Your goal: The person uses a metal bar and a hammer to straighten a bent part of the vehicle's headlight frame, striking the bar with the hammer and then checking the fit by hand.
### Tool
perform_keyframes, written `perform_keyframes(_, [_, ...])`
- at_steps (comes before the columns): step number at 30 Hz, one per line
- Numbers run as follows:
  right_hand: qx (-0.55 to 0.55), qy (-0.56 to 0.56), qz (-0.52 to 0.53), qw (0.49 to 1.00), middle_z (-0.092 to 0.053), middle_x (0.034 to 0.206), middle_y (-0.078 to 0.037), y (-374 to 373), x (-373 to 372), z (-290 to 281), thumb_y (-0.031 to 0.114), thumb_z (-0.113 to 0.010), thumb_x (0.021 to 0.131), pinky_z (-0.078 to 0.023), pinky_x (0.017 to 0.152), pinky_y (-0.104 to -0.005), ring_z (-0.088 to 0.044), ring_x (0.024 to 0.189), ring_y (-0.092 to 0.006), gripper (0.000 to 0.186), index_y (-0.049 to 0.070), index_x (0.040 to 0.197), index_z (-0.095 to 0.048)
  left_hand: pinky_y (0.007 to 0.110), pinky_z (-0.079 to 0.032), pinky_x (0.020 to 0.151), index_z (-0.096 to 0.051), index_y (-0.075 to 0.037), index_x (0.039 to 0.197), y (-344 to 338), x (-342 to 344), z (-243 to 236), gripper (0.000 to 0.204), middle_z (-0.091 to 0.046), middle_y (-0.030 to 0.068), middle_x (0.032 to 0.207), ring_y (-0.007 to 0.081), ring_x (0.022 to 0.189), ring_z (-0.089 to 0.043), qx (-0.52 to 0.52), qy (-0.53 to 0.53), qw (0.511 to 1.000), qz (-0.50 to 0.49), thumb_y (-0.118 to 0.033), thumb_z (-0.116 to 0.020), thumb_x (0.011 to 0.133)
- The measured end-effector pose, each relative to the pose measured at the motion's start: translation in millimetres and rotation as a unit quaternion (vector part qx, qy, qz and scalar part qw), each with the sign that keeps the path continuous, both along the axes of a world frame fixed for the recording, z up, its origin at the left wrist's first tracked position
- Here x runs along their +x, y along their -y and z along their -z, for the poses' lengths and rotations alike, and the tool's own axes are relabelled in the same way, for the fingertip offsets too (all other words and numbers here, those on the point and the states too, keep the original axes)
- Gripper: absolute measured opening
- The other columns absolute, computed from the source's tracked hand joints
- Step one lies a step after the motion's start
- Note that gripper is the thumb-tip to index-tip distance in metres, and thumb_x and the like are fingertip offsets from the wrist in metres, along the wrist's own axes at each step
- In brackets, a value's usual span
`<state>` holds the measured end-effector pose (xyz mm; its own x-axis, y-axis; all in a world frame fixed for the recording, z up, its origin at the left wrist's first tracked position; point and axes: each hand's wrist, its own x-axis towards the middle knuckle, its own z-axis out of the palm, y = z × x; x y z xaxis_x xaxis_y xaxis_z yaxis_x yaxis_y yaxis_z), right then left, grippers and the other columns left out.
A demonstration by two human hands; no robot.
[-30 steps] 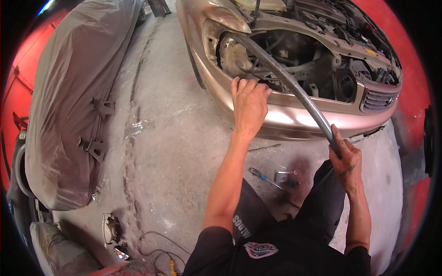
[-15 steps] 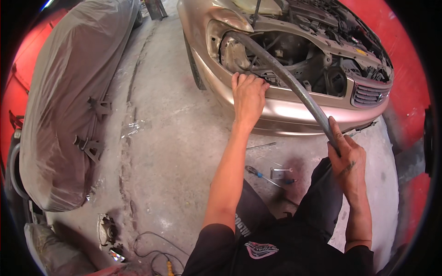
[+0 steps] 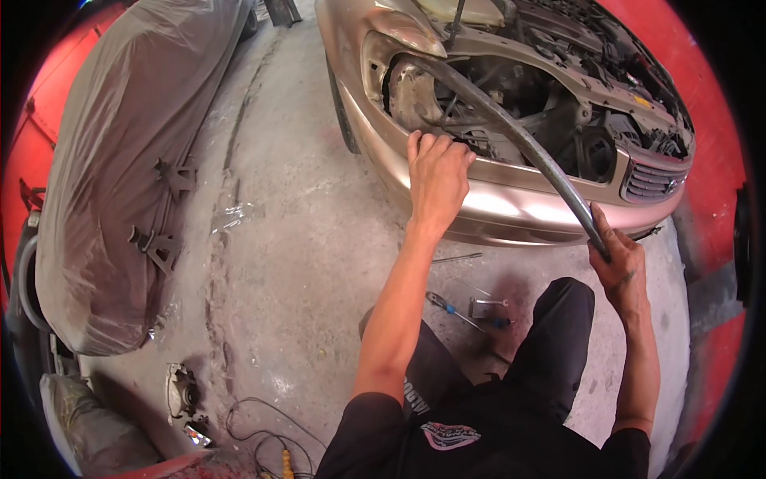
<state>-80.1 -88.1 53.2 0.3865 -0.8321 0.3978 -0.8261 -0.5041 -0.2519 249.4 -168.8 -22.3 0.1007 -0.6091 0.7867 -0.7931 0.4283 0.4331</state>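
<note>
My right hand (image 3: 619, 267) is closed round the near end of a long grey metal pipe (image 3: 533, 152). From there the pipe slants up and left across the car's front, and its far end goes into the headlight opening (image 3: 487, 112), where the tip is hidden. My left hand (image 3: 439, 172) grips the top edge of the gold bumper (image 3: 511, 203), fingers hooked over the lip just below that opening. No headlight sits in the opening, so bare metal and engine-bay parts show. The grille (image 3: 650, 182) lies right of the pipe.
Between my legs on the floor lie a blue-handled screwdriver (image 3: 455, 310) and a wrench (image 3: 495, 302). A covered car (image 3: 128, 176) stands at left with jack stands (image 3: 159, 249) beside it. A cable (image 3: 255, 403) lies at lower left.
The view has shifted slightly. My right hand and the pipe's near end have moved a little right and up against the bumper; my left hand keeps its place on the edge.
</note>
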Motion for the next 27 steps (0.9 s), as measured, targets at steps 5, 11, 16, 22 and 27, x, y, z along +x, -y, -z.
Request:
perform_keyframes(5, [-0.005, -0.035, 0.002, 0.999, -0.067, 0.083, -0.019, 34, -28, 2, 0.0, -0.072, 0.088, -0.054, 0.071, -0.0407, -0.066, 0.07, -0.0316, 0.071, 0.021, 0.154, -0.057, 0.052, -0.036, 0.111, -0.078, -0.003, 0.092, 3, 0, -4, 0.016, -0.068, 0.0121, 0.088, 0.0325, 0.096, -0.058, 0.002, -0.002, 1.0, 0.011, -0.016, -0.068, 0.094])
perform_keyframes(11, [0.023, 0.008, 0.018, 1.0, -0.072, 0.092, -0.023, 5, 2, -11, 0.004, -0.071, 0.09, -0.055, 0.075, -0.0423, -0.071, 0.077, -0.034, 0.066, 0.019, 0.154, -0.057, 0.05, -0.034, 0.112, -0.078, -0.003, 0.09, 3, 7, 1, 0.019, -0.07, 0.0117, 0.089, 0.0322, 0.097, -0.059, -0.001, -0.023, 0.999, 0.034, -0.019, -0.069, 0.094])
perform_keyframes(16, [0.041, -0.001, 0.043, 0.998, -0.071, 0.093, -0.023, -29, 18, -28, 0.005, -0.07, 0.091, -0.055, 0.077, -0.0428, -0.071, 0.082, -0.0381, 0.063, 0.016, 0.151, -0.059, 0.05, -0.034, 0.113, -0.078, -0.003, 0.091, 1, 8, -2, 0.019, -0.071, 0.0115, 0.09, 0.0319, 0.098, -0.06, -0.001, -0.023, 0.999, 0.033, -0.019, -0.069, 0.094])
perform_keyframes(22, [0.013, 0.0, 0.05, 0.999, -0.07, 0.093, -0.022, -38, 20, -22, 0.006, -0.071, 0.091, -0.053, 0.074, -0.0447, -0.069, 0.081, -0.0381, 0.063, 0.017, 0.152, -0.059, 0.052, -0.038, 0.111, -0.076, -0.004, 0.087, 6, 2, 2, 0.013, -0.07, 0.011, 0.089, 0.0318, 0.096, -0.06, -0.033, -0.034, 0.999, 0.018, -0.016, -0.074, 0.09])
perform_keyframes(27, [-0.015, -0.002, 0.027, 1.0, -0.071, 0.092, -0.021, -25, 13, -16, 0.006, -0.073, 0.09, -0.054, 0.073, -0.0446, -0.069, 0.077, -0.0374, 0.064, 0.017, 0.151, -0.059, 0.052, -0.038, 0.112, -0.076, -0.004, 0.087, 4, 3, 0, 0.013, -0.069, 0.0104, 0.088, 0.0316, 0.095, -0.06, -0.032, -0.025, 0.999, 0.024, -0.016, -0.074, 0.09])
